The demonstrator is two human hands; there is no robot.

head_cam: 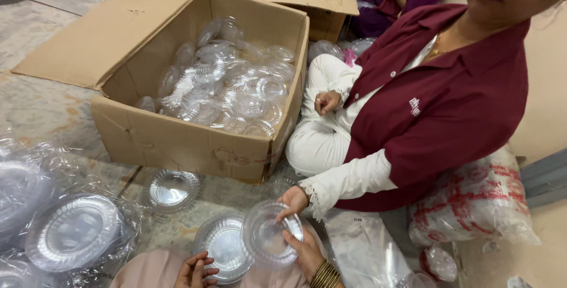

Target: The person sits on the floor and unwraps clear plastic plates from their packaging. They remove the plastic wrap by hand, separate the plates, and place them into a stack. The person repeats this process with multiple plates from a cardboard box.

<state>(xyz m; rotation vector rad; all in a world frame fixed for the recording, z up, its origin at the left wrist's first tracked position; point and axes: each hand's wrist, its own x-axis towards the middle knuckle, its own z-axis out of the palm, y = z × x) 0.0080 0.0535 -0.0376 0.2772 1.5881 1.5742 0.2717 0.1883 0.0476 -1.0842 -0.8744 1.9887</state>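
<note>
My right hand (pixel 306 254), with gold bangles on the wrist, grips the lower edge of a clear round plastic lid (pixel 267 238) held tilted above my lap. A co-worker in a maroon shirt touches the same lid's upper rim with one hand (pixel 293 199). Just left of it, a stack of clear lids (pixel 221 251) rests on my pink-clothed lap. My left hand (pixel 198 270) lies at that stack's left edge, fingers loosely apart, holding nothing.
A large open cardboard box (pixel 177 143) full of loose clear lids stands ahead. A single lid (pixel 171 189) lies on the floor before it. Bagged lids (pixel 71 232) sit at left, a printed plastic sack (pixel 478 202) at right. The co-worker sits cross-legged on the right; another person sits behind.
</note>
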